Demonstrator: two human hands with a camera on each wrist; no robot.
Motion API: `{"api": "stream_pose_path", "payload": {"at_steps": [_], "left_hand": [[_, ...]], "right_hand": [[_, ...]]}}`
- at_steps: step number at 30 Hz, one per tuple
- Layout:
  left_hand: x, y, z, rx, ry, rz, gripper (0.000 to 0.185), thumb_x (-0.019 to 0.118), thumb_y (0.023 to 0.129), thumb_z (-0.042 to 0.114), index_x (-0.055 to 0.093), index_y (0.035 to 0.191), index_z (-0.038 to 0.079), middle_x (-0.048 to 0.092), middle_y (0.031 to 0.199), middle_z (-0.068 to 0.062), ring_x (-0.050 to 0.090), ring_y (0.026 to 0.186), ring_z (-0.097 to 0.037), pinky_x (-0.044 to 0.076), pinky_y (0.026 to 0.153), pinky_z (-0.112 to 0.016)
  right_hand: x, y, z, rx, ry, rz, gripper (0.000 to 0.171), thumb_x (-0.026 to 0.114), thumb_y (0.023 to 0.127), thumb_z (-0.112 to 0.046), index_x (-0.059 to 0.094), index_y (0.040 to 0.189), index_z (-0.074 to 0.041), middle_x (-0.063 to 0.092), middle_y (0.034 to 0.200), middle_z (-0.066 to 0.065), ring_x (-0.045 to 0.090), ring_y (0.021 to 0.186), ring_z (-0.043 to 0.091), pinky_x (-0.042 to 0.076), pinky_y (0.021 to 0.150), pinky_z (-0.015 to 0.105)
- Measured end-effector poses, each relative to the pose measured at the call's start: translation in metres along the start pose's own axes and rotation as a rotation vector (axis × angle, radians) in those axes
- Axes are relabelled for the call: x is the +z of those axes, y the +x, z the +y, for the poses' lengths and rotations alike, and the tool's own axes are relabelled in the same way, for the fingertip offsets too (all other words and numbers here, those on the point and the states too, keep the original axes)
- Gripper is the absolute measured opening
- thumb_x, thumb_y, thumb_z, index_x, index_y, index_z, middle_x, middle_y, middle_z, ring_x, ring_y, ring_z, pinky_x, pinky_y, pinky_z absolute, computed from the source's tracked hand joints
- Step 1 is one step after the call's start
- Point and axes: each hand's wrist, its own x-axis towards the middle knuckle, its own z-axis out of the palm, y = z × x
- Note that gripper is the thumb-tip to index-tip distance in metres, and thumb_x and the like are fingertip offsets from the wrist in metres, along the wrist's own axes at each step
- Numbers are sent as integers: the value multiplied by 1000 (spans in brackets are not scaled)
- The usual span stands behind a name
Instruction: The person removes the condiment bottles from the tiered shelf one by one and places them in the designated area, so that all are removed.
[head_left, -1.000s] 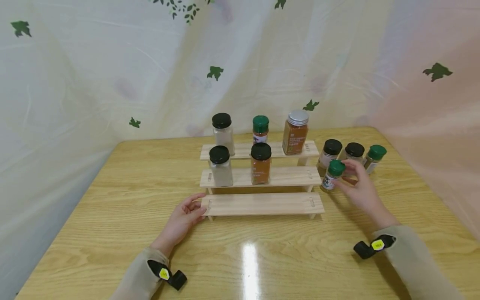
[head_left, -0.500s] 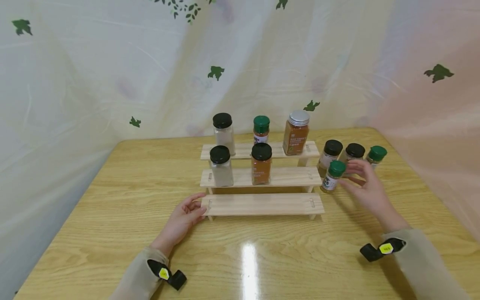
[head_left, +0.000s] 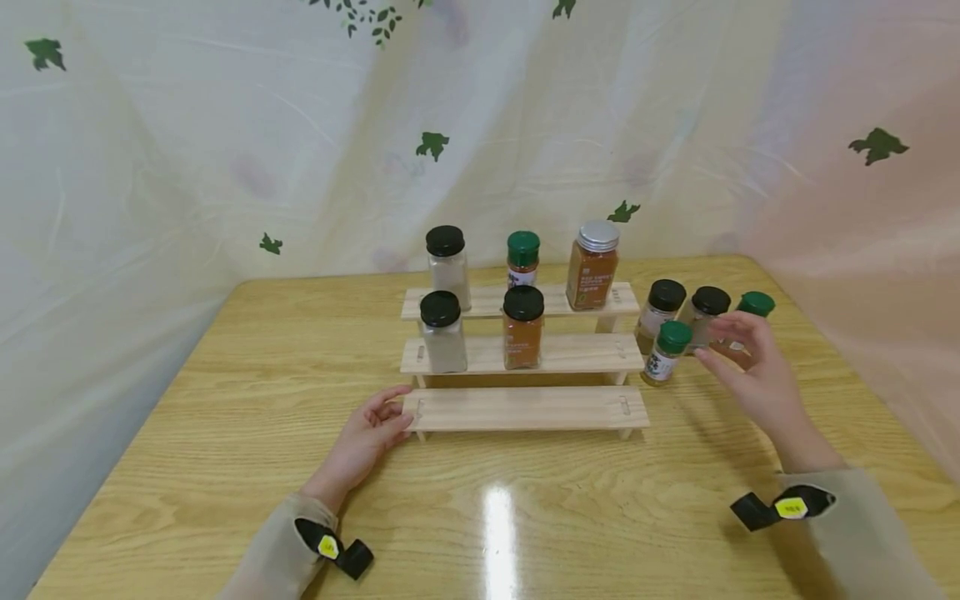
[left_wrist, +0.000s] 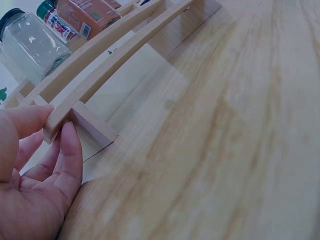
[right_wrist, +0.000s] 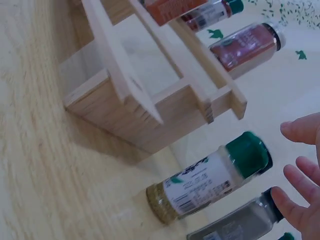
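A three-step wooden rack [head_left: 525, 408] stands mid-table, its lowest step bare. My left hand [head_left: 386, 417] rests on the table, thumb and fingers touching the left end of that step [left_wrist: 75, 107]. A small green-lidded spice jar [head_left: 663, 354] stands free on the table by the rack's right end. My right hand [head_left: 720, 342] hovers just right of it with fingers spread and holding nothing, in front of a black-lidded jar [head_left: 705, 310]. The right wrist view shows the green-lidded jar [right_wrist: 210, 182] apart from my fingertips [right_wrist: 300, 131].
The rack's upper steps hold several jars: two clear black-lidded ones [head_left: 442, 333], an orange black-lidded one [head_left: 522, 329], a green-lidded one [head_left: 521, 260] and a silver-lidded one [head_left: 592, 267]. Another black-lidded jar [head_left: 660, 308] and a green-lidded jar [head_left: 756, 304] stand right of the rack. A leaf-printed curtain [head_left: 225, 150] closes off the back.
My right hand has let go of the small green-lidded jar, which now stands upright, and has drifted right toward the black-lidded jar. The left hand has stayed still.
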Motion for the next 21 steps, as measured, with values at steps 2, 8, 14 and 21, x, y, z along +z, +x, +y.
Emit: {"api": "stream_pose_path", "payload": {"at_steps": [2, 8, 14, 21], "left_hand": [[0, 0, 0, 1, 3, 0, 51, 53, 93, -2, 35, 141, -3, 58, 98, 5, 58, 88, -3, 53, 78, -18], [0, 0, 1, -2, -1, 4, 52, 53, 93, -2, 35, 142, -3, 58, 98, 5, 58, 87, -3, 53, 78, -18], [0, -1, 1, 2, -3, 4, 52, 53, 93, -2, 35, 141, -3, 59, 98, 5, 59, 88, -4, 53, 78, -18], [1, 0, 1, 1, -10, 6, 52, 53, 93, -3, 35, 141, -3, 59, 97, 5, 59, 87, -4, 53, 78, -18]], "right_hand": [[-1, 1, -5, -20, 19, 27, 44, 63, 86, 6, 43, 125, 2, 49, 112, -20, 49, 103, -9, 39, 83, 1], [3, 2, -20, -112, 147, 56, 45, 59, 80, 21, 45, 122, 10, 56, 112, -9, 56, 102, 0, 44, 87, 6], [14, 4, -34, -229, 261, 18, 46, 56, 76, 28, 43, 119, 17, 57, 112, -5, 58, 102, 6, 47, 87, 10], [31, 3, -50, -241, 325, -54, 48, 58, 77, 25, 41, 121, 16, 56, 117, -6, 56, 105, 4, 47, 88, 11]]}}
